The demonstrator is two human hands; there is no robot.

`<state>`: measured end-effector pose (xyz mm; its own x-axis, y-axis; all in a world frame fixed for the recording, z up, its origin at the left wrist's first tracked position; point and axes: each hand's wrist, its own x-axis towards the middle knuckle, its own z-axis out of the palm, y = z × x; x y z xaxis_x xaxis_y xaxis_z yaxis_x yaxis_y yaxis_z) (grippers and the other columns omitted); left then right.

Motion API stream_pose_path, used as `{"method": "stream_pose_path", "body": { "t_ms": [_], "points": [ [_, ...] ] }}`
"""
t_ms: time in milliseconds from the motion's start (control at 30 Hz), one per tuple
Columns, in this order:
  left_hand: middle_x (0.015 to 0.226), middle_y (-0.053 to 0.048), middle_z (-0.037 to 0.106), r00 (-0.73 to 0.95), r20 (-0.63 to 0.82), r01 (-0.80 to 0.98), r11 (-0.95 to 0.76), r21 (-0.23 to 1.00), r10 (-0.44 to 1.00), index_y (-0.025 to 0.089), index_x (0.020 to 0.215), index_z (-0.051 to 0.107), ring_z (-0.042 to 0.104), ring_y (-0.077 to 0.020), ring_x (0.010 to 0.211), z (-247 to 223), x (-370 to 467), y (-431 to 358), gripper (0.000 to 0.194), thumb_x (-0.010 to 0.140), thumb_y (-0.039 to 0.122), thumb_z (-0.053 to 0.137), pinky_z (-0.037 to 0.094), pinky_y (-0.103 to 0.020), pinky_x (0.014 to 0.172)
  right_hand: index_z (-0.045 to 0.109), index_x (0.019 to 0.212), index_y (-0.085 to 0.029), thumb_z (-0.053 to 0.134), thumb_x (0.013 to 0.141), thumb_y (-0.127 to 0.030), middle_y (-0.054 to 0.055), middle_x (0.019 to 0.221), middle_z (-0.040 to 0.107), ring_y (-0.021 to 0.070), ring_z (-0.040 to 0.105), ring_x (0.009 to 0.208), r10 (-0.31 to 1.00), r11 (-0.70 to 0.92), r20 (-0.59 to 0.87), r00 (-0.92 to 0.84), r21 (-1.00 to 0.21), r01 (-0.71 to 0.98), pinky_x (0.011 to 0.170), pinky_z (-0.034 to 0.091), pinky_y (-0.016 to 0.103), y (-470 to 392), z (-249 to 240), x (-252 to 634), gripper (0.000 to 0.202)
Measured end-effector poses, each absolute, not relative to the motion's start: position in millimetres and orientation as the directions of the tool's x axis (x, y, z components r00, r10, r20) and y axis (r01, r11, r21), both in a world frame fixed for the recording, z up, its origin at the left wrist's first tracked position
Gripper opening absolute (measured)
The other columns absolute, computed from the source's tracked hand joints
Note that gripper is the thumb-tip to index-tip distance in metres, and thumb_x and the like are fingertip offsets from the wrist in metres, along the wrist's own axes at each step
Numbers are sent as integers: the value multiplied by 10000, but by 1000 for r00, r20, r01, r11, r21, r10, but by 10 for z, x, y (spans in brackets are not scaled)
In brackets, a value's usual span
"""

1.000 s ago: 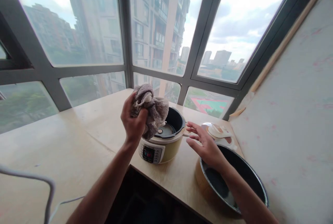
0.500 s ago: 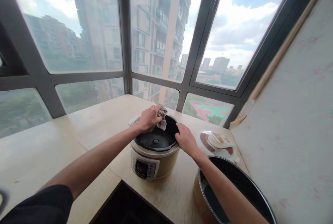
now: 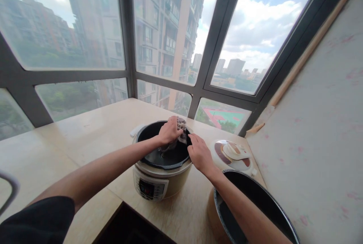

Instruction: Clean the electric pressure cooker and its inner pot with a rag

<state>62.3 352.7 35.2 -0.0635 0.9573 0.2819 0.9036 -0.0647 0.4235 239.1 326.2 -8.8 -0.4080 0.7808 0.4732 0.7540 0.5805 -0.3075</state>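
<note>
A white electric pressure cooker (image 3: 177,183), its lid off, stands on the counter with a lit display on its front. My left hand (image 3: 170,130) is closed on a patterned, crumpled cloth (image 3: 182,126) and presses it against the far right part of the cooker's black inside. With its fingers hooked over the right side of the rim, my right hand (image 3: 199,152) grips the cooker. The fingertips inside the rim are partly hidden. The cooker's dark floor has a small round knob in the middle, partly covered by the cloth.
The cooker's lid (image 3: 234,155) lies on the counter to the right. Below my right forearm stands a large dark-lined inner pot (image 3: 263,202). A dark rectangular opening (image 3: 130,225) cuts into the front of the counter (image 3: 70,142). Windows and a papered wall (image 3: 320,153) border it.
My left hand has moved right with the cloth along the inside of the cooker. My right hand stays on the rim. The camera view has shifted slightly to the right.
</note>
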Motion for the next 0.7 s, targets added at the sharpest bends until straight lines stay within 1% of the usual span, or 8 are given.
{"method": "stream_pose_path", "body": {
  "t_ms": [67, 167, 267, 400, 500, 567, 633, 700],
  "points": [
    [1265, -207, 586, -78, 274, 867, -70, 494, 958, 96, 1244, 461, 616, -339, 1152, 306, 653, 3536, 483, 861, 362, 586, 479, -428, 947, 588, 1351, -33, 377, 894, -152, 200, 1405, 567, 307, 503, 1321, 780, 579, 477, -404, -308, 755, 1157, 379, 461, 3268, -101, 2392, 517],
    [1282, -205, 593, -27, 263, 807, -134, 575, 964, 114, 1235, 465, 589, -339, 1200, 245, 686, 3543, 507, 839, 389, 624, 460, -441, 990, 592, 1342, -69, 379, 876, -160, 182, 1402, 573, 303, 507, 1314, 787, 572, 485, -381, -343, 745, 1142, 386, 462, 3271, -107, 2384, 520],
    [1252, -190, 618, 49, 270, 729, -220, 648, 962, 127, 1219, 482, 606, -321, 1160, 216, 701, 3532, 526, 808, 401, 663, 459, -434, 1001, 615, 1279, -108, 407, 841, -184, 158, 1341, 618, 296, 550, 1256, 821, 530, 487, -299, -453, 717, 1105, 413, 457, 3245, -88, 2372, 491],
    [1193, -157, 644, 120, 258, 638, -273, 720, 959, 122, 1215, 503, 623, -285, 1099, 238, 703, 3480, 534, 751, 319, 679, 473, -388, 988, 586, 1208, -161, 464, 802, -261, 124, 1196, 678, 287, 620, 1116, 880, 429, 455, -135, -643, 635, 1018, 463, 453, 3195, -69, 2371, 436],
    [1167, -141, 647, 176, 194, 571, -261, 779, 965, 117, 1248, 493, 624, -279, 1075, 277, 699, 3428, 589, 719, 306, 672, 484, -369, 953, 534, 1231, -175, 458, 798, -278, 123, 1225, 661, 283, 618, 1120, 897, 411, 434, -86, -745, 526, 1022, 446, 463, 3188, -92, 2382, 452],
    [1139, -133, 646, 211, 140, 523, -233, 820, 967, 112, 1231, 498, 624, -274, 1052, 303, 693, 3391, 582, 713, 324, 657, 495, -346, 902, 516, 1230, -183, 441, 809, -279, 124, 1246, 644, 272, 605, 1142, 902, 405, 429, -55, -795, 452, 1035, 430, 453, 3196, -114, 2387, 438],
    [1091, -114, 646, 259, 67, 505, -194, 841, 964, 117, 1187, 512, 627, -264, 1011, 324, 679, 3346, 546, 702, 331, 641, 502, -318, 828, 514, 1176, -188, 424, 843, -317, 128, 1181, 652, 267, 609, 1100, 918, 356, 395, 15, -844, 402, 995, 445, 435, 3204, -126, 2386, 368],
    [1045, -89, 645, 332, -9, 526, -177, 832, 943, 130, 1138, 529, 627, -248, 962, 335, 655, 3287, 507, 677, 317, 631, 494, -295, 770, 511, 1091, -196, 408, 886, -404, 126, 1075, 658, 276, 614, 1017, 933, 289, 349, 86, -871, 396, 934, 457, 431, 3205, -122, 2379, 310]
  ]
}}
